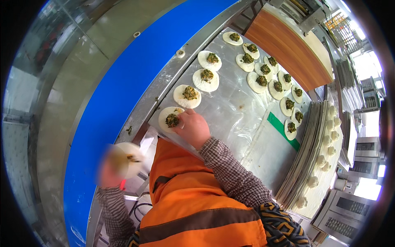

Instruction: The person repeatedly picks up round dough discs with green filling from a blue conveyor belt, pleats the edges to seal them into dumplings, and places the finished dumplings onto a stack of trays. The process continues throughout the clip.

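Note:
At the near left corner of the metal table, a round white dough wrapper (165, 110) carries a clump of chopped green filling (172, 120). My right hand (193, 127) has its fingers bent and pressed together at the right side of this wrapper, touching the filling. Lower left, over the table's edge strip, my left hand (110, 168) is smeared by motion. It holds another pale dough wrapper (135, 164) with dark bits on it; a yellowish-brown blurred patch shows next to my fingers. Three filled wrappers (176, 97) lie in a line beyond my right hand.
Several more filled wrappers (257, 87) lie on the table's far right. A green strip (284, 131) crosses the metal tabletop (230, 136). A stack of boards (302, 152) on the right carries white dough pieces (313, 182). A blue belt (101, 131) runs along the left.

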`<state>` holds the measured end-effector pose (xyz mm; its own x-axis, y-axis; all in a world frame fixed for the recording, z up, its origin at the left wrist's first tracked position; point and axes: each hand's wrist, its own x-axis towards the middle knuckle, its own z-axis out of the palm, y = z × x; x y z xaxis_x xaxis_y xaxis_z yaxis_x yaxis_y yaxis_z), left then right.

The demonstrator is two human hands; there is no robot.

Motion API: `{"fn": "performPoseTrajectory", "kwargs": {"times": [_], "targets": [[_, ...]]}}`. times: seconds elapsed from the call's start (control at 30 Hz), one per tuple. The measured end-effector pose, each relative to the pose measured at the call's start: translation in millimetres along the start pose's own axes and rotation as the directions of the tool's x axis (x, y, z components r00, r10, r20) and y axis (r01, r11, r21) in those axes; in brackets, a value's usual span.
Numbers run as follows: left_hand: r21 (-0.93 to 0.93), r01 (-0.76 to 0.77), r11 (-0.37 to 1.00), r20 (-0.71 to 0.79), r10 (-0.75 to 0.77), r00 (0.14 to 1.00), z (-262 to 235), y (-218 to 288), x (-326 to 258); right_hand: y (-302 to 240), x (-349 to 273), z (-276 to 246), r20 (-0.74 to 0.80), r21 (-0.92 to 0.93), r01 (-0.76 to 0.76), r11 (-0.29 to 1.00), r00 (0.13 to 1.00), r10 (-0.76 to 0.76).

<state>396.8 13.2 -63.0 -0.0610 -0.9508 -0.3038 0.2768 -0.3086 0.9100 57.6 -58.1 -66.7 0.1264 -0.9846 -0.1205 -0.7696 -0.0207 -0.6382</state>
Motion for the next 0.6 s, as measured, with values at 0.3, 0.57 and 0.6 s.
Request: {"fn": "performPoseTrajectory", "kwargs": {"times": [0.3, 0.57, 0.6], "targets": [[0.698, -0.144, 0.702, 0.491, -0.321, 0.810, 222, -49, 89, 60, -63, -51, 0.234, 0.584, -0.278, 0.763, 0.957, 0.170], [0.893, -0.281, 0.352, 0.320, -0.056, 0.946, 162, -2, 117, 61, -40, -46, 0.145, 0.247, 0.033, 0.968, 0.987, -0.071], [0.911, -0.280, 0.302, 0.336, -0.149, 0.930, 159, -4, 130, 62, -34, -48, 0.162, 0.252, 0.083, 0.964, 0.979, -0.126]]}}
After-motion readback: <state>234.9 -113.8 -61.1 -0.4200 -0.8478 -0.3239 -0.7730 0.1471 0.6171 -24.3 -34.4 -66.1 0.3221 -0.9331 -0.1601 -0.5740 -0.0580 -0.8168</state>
